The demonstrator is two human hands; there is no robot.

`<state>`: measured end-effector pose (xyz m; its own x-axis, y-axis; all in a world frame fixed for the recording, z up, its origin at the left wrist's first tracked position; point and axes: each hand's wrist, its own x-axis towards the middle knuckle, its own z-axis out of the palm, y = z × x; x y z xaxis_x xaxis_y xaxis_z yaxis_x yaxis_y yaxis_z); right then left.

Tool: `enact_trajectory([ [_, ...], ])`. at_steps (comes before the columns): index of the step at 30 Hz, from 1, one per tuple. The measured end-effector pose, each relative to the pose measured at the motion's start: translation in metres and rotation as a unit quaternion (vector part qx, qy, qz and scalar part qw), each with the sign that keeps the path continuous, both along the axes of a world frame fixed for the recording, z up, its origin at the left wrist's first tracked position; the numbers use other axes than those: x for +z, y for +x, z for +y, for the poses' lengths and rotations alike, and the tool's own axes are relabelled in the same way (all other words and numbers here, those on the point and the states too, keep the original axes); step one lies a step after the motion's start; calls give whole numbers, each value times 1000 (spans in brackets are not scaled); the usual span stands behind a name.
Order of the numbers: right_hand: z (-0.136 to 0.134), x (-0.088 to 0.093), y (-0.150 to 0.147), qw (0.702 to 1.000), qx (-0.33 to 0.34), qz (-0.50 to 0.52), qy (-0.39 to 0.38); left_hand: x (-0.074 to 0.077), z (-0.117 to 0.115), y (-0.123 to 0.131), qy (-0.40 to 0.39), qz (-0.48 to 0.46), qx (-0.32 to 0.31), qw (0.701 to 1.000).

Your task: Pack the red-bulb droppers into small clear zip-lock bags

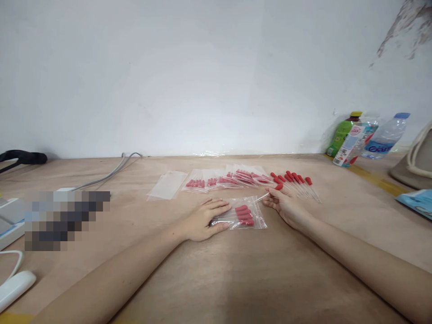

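My left hand (205, 219) lies flat on the wooden table (216, 274), fingers stretched out and pressing the left end of a clear plastic bag (243, 216) that contains several red-bulbed droppers. My right hand (285, 206) rests just right of the bag, its fingertips pinched on a single dropper with a red bulb (278, 187). Beyond it lies a row of loose red-bulbed droppers (297, 181). Several filled bags (226, 179) lie in a row behind, with an empty clear bag (168, 184) at their left.
Bottles (364, 135) stand at the back right against the white wall, beside a tan bag (418, 162) and a blue packet (416, 201). A grey cable (111, 173) and white devices (13, 288) lie at the left, near a blurred patch.
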<state>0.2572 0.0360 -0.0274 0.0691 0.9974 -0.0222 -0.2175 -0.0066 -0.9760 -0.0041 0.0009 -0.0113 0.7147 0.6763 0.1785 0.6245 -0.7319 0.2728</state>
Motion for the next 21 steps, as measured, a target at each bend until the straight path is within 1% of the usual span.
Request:
enact_trajectory([
  [2,-1,-1,-1,999,-30,7,12,1,0,0,-1,2,-1,1000],
  [4,-2,-3,-1,999,-35,10,19,1,0,0,0,1,-2,1000],
  [8,-2,-5,-2,1000,18,8,7,0,0,0,0,0,0,1000],
  [11,-3,-5,-2,1000,11,10,4,0,0,0,-1,5,3,1000],
  [13,-3,-4,-2,999,12,42,4,1,0,0,-1,6,1,1000],
  [16,-3,-4,-1,996,52,78,-3,2,-2,0,2,-2,1,1000],
  [18,-4,-5,0,994,92,53,0,2,-3,1,5,-11,3,1000],
  [21,-6,-4,1,991,128,-35,35,3,-4,1,8,-19,0,1000],
])
